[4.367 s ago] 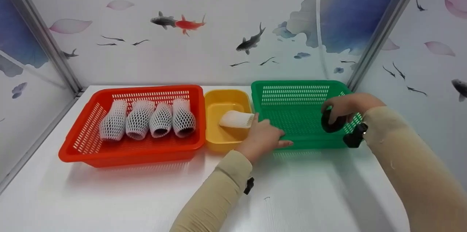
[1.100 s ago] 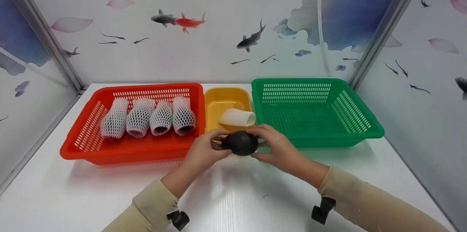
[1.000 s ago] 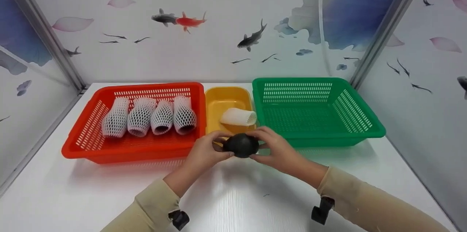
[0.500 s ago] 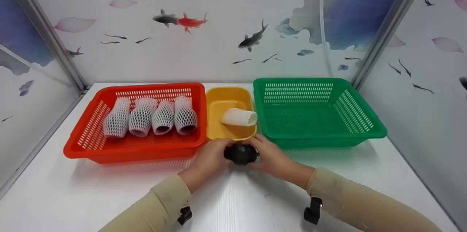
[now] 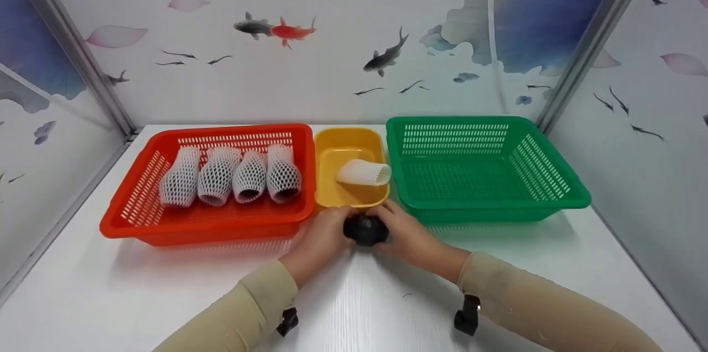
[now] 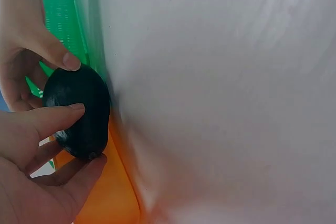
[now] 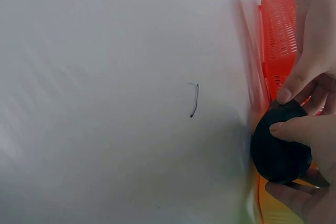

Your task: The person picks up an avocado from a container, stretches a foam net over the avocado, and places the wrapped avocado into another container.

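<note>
Low in front of the yellow bin point(image 5: 348, 132), both hands hold a dark, smooth avocado point(image 5: 366, 230). My left hand point(image 5: 326, 236) grips its left end, and my right hand point(image 5: 409, 236) grips the right end. In the left wrist view, the left thumb lies across the avocado point(image 6: 84, 93), with fingers under its lower end. The right wrist view shows the right thumb pressed on the avocado point(image 7: 281, 156). A white foam net sleeve point(image 5: 362, 172) lies on its side in the yellow bin, its open end toward the right.
At left, a red basket point(image 5: 210, 228) contains several dark items in white foam net sleeves point(image 5: 180, 177). A green basket point(image 5: 487, 205) stands on the right. All the containers sit on a white table point(image 5: 354, 313) against a printed wall point(image 5: 332, 81).
The right hand has come from the green basket with the avocado, and the left hand has left the foam sleeve to grip it too. Lately both hands lowered it toward the table.
</note>
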